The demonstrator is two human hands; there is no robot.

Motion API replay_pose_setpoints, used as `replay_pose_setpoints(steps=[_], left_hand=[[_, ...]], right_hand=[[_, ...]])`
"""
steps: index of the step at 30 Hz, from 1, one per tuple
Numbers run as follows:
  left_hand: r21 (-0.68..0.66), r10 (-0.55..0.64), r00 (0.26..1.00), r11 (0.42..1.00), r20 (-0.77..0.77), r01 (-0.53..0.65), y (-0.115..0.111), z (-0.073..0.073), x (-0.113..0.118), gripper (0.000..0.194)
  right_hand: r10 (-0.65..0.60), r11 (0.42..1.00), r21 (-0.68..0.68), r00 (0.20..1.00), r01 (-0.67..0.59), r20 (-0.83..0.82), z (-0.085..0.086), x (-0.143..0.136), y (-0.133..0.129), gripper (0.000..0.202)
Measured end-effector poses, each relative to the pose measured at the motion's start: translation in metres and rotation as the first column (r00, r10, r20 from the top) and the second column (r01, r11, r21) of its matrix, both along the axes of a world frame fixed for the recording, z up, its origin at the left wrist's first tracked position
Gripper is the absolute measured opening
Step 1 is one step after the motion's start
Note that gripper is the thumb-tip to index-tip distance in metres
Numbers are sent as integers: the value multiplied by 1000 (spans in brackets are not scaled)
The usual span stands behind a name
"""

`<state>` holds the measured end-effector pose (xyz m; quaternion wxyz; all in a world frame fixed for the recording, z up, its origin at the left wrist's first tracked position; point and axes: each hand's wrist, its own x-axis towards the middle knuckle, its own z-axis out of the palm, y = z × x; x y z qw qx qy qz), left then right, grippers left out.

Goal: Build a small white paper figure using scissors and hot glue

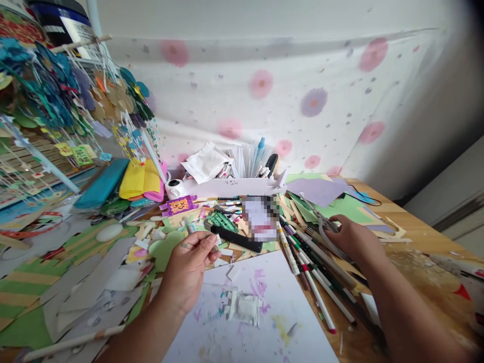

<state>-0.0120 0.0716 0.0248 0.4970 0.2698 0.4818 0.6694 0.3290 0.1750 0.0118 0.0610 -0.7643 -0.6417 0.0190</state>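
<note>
My left hand (192, 259) is closed in a pinch above the top left of a paint-stained white sheet (212, 335); a small white bit shows at its fingertips. On the sheet lies a small white packet-like piece (244, 307) with strips at its ends. My right hand (350, 237) is at the right, its fingers around the handles of scissors (325, 227), whose blades point up and left. Pens and brushes (315, 277) lie between the sheet and my right arm.
A white box (230, 187) of supplies stands at the back. Nearer are a black case (238, 238) and paper scraps. Paper ornaments (56, 91) hang from a rack at left. Green and purple sheets (317, 191) lie at the back right.
</note>
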Motion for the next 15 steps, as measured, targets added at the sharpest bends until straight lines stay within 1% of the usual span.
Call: replay_pose_setpoints(steps=[5, 8, 10, 12, 13, 14, 15], left_hand=[[-2, -82, 992, 997, -99, 82, -1, -2, -1, 25], [-12, -159, 968, 987, -193, 160, -2, 0, -2, 22], [-34, -229, 935, 973, -273, 228, -2, 2, -2, 20], [-74, -314, 882, 949, -352, 308, -4, 2, -2, 18], [-104, -363, 848, 930, -386, 352, -5, 3, -2, 17], [-135, -412, 811, 910, -416, 393, -6, 3, -2, 15], [-165, -457, 773, 888, -440, 430, -7, 3, -1, 13]], right_hand=[[23, 1000, 17, 1000, -23, 20, -5, 3, 0, 48], [72, 996, 42, 997, -73, 9, -2, 10, -1, 44], [94, 992, 79, 996, -95, 11, 3, 10, -4, 41], [106, 985, 131, 994, -108, 27, 9, -1, -11, 38], [135, 978, 160, 991, -135, 9, 12, -11, -17, 36], [186, 967, 181, 982, -177, -33, 14, -26, -25, 33], [267, 949, 201, 959, -245, -92, 16, -43, -34, 31]])
